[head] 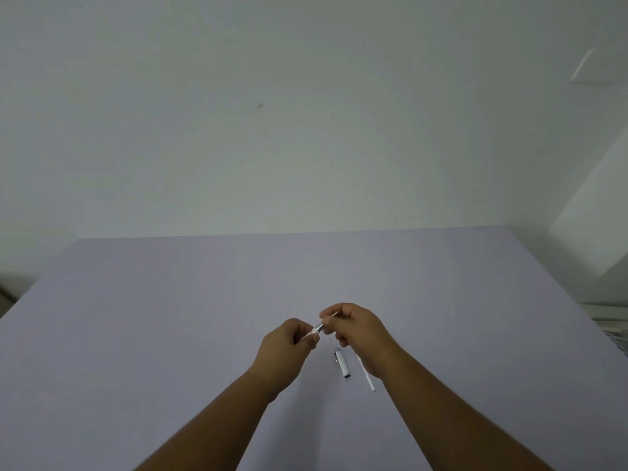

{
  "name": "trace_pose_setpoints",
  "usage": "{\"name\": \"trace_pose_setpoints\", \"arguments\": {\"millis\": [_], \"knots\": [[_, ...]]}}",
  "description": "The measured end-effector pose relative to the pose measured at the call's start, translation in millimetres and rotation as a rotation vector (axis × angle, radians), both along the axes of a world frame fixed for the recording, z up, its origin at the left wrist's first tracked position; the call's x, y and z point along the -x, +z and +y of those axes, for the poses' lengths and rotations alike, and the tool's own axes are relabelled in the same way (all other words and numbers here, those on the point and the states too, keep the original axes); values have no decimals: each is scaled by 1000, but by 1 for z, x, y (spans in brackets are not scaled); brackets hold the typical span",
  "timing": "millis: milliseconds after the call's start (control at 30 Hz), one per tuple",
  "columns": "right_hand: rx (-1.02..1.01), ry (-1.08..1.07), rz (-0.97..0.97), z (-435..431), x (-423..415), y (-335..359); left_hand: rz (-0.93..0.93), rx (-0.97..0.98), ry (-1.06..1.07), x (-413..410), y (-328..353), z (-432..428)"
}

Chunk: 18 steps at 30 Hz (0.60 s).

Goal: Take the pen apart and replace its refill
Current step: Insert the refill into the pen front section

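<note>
Pen (317, 328): slim, white with a silver middle band, held in the air above the tabletop (170, 317), tilted up toward the right, roughly over the middle of the near half.
Left hand (289, 343): fingers curled tight around the pen's lower white end.
Right hand (360, 329): fingertips pinched on the pen's upper part, a thin tip poking out past them.
Pen cap (341, 363): white with a metal clip, lying flat on the tabletop just below the hands, pointing toward the near edge.
Refill (367, 375): thin white rod lying just right of the cap, partly under the right wrist; apart from the cap.
Tabletop: plain pale lilac, matte; far edge meets the wall (306, 113), left and right edges both in view, the near edge out of frame. Broad bare stretches toward the far edge and both far corners.
Wall: plain off-white, a small dark mark left of centre.
</note>
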State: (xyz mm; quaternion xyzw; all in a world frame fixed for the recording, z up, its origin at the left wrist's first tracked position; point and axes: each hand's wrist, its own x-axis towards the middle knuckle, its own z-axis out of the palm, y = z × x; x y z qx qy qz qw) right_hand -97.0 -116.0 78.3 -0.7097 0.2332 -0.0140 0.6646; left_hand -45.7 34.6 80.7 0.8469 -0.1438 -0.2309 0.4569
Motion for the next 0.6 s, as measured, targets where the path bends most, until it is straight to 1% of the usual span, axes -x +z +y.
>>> {"name": "trace_pose_setpoints", "arguments": {"millis": [67,167,200,333,467,500,600], "knots": [[24,1,25,0,-1,1,-20,-9,-11,0,2,-1],[169,1,99,1,-3,3,-29,-22,-40,4,2,-1],[186,3,103,1,-3,3,-20,-14,-37,5,1,-1],[81,66,56,-3,0,6,-5,-12,-9,3,3,2],[41,74,10,-8,2,6,-12,-13,-27,-1,6,3],[38,54,20,-7,2,7,-22,-7,-30,-1,6,2],[119,-36,57,-5,-1,6,-50,19,-27,1,8,-2]]}}
